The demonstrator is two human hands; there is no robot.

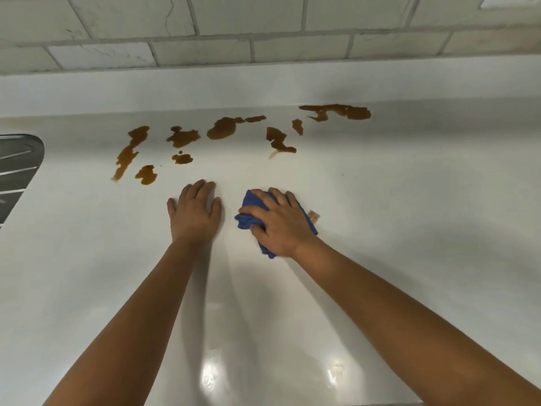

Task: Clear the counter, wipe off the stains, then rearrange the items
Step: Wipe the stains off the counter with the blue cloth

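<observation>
Several brown stains (222, 128) spread across the white counter (409, 200), from the left patch (128, 153) to the far right streak (342, 111) near the back edge. My right hand (281, 224) presses down on a bunched blue cloth (253, 206), gripping it flat against the counter just in front of the stains. My left hand (194, 212) lies flat on the counter beside it, fingers spread, holding nothing. The cloth is partly hidden under my right hand.
A metal sink edge (17, 171) shows at the far left. A white tiled wall (263, 30) rises behind a low white ledge at the counter's back. A small tan tag (313, 216) sticks out by the cloth.
</observation>
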